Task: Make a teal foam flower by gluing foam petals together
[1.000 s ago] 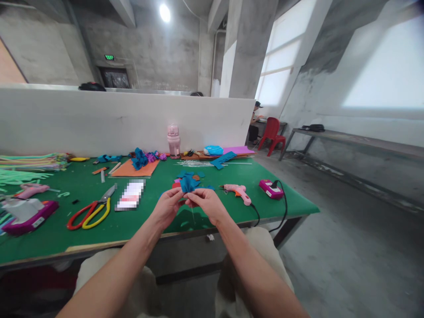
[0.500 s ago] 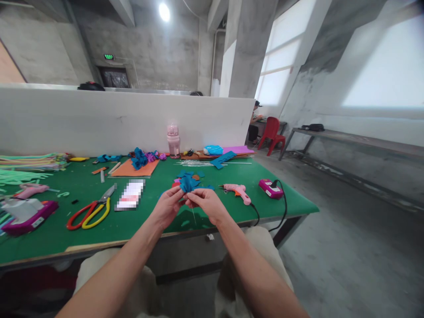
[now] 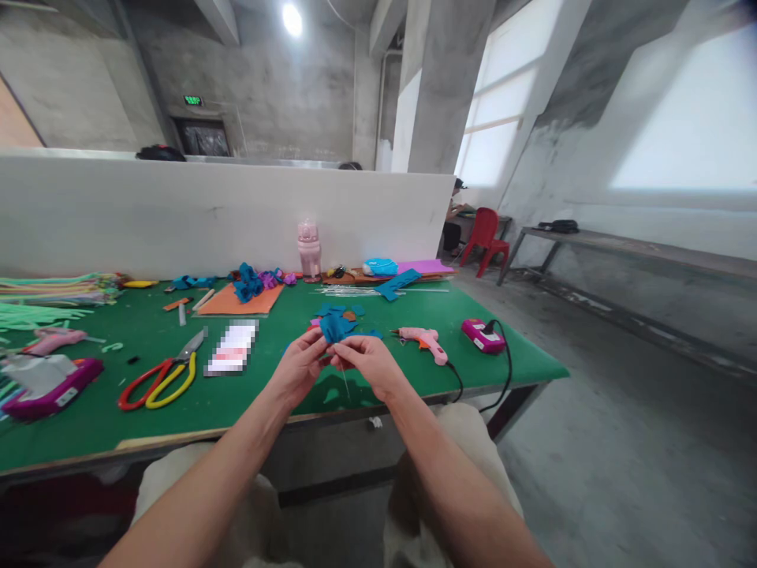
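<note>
A blue paper or felt flower point(image 3: 334, 328) on a thin wire stem point(image 3: 345, 382) is held up over the front of the green table. My left hand point(image 3: 302, 361) is closed on the flower's left side, fingertips at its base. From the right, my right hand point(image 3: 367, 360) pinches the same base, its thumb and finger close to the left ones. The wire hangs down between the two hands. Loose blue pieces point(image 3: 356, 310) lie just behind the flower. A pink glue gun point(image 3: 426, 342) rests right of my right hand.
Red-and-yellow-handled scissors point(image 3: 169, 375) and a blurred phone point(image 3: 233, 347) lie on the left. A purple power block point(image 3: 483, 338) with a black cord sits at the right. Behind are thin wires point(image 3: 355, 291), a pink bottle point(image 3: 308, 251), an orange sheet point(image 3: 221, 302) and a white partition point(image 3: 225, 213).
The blue flower has turned slightly between my fingers, its petals facing a little differently. Both hands stay nearly in place.
</note>
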Demonstrator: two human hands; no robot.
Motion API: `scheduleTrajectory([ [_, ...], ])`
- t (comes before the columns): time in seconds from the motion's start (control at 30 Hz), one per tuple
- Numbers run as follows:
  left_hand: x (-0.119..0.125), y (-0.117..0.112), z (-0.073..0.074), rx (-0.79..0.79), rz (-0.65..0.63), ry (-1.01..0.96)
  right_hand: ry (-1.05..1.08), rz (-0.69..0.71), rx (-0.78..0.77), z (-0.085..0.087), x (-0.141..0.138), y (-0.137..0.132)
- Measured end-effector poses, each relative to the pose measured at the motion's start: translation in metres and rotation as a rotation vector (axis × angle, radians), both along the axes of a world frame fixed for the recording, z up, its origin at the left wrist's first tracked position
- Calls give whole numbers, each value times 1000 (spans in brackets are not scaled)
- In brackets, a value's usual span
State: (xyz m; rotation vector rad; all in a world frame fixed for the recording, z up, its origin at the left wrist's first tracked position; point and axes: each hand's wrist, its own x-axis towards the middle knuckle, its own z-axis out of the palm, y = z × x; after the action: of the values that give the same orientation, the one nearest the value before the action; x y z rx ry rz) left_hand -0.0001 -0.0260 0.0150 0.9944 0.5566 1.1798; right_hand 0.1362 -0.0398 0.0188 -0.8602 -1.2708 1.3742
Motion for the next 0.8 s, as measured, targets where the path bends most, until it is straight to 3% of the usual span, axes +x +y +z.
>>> scheduleTrajectory([
  [0.8, 1, 0, 1, 33, 19, -33, -16, 9, 8, -1, 0, 1],
])
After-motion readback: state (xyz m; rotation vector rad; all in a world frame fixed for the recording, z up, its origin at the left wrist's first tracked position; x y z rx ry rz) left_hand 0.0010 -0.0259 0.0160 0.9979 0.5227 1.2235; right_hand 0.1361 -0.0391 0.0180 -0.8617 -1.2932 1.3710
